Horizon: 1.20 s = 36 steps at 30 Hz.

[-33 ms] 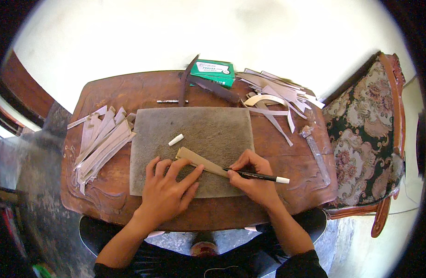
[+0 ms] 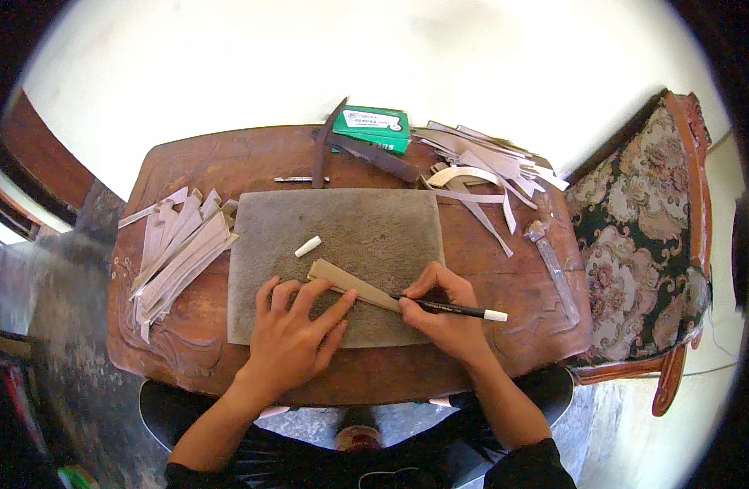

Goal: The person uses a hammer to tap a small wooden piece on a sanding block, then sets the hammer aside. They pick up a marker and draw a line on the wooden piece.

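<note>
A narrow tan strip (image 2: 360, 284) lies slantwise on a grey rectangular mat (image 2: 374, 224). With its fingers spread, my left hand (image 2: 297, 324) rests over the mat. Its fingertips touch the strip along its near edge and press it down. Between thumb and fingers my right hand (image 2: 446, 306) pinches a black pen (image 2: 452, 309) with a white end. The pen's tip meets the strip's right end, partly hidden by my fingers. A loose white pen cap (image 2: 307, 246) sits on the mat beyond the strip.
The mat is on a carved wooden table (image 2: 195, 155). Stacked pale strips (image 2: 179, 253) lie to its left, and loose cut strips (image 2: 488, 171) at the back right. A dark hammer-like tool (image 2: 374, 155) lies by a green box (image 2: 373, 126). A floral chair (image 2: 635, 253) stands right.
</note>
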Motion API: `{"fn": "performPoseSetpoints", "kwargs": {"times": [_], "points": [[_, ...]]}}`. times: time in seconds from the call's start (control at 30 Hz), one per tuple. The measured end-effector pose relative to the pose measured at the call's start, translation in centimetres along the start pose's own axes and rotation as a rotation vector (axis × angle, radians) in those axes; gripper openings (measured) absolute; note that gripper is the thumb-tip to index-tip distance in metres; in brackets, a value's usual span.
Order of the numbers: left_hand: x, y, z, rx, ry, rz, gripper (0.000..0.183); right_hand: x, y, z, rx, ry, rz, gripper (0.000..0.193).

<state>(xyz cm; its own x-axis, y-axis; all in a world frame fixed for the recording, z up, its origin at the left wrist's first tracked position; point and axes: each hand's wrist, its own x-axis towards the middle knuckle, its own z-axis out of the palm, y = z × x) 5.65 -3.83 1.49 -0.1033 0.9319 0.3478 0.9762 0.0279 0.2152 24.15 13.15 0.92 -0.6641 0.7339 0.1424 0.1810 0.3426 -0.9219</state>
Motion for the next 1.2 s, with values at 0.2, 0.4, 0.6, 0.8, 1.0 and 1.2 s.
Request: {"fn": "performPoseSetpoints", "kwargs": {"times": [0.2,0.4,0.6,0.8,1.0,1.2], "points": [[-0.5,0.8,0.5,0.029,-0.013,0.017,0.047,-0.4,-0.5,-0.2,0.109,0.014,0.088,0.019],[0.0,0.5,0.6,0.044,-0.004,0.021,0.054,-0.5,-1.2,-0.8,-0.048,0.007,-0.06,0.018],[-0.2,0.4,0.7,0.026,-0.01,0.014,0.056,-1.2,-2.1,-1.0,0.02,0.007,-0.066,0.02],[-0.1,0.3,0.9,0.025,-0.005,0.017,0.055,-1.0,-1.2,-0.6,0.049,0.004,0.049,0.02],[0.0,0.3,0.8,0.045,-0.005,0.012,0.053,-0.5,-0.7,-0.4,-0.083,-0.008,-0.05,0.021],[0.0,0.4,0.5,0.005,-0.036,-0.001,0.056,-0.4,0.0,-0.4,-0.106,-0.019,-0.078,0.022]]}}
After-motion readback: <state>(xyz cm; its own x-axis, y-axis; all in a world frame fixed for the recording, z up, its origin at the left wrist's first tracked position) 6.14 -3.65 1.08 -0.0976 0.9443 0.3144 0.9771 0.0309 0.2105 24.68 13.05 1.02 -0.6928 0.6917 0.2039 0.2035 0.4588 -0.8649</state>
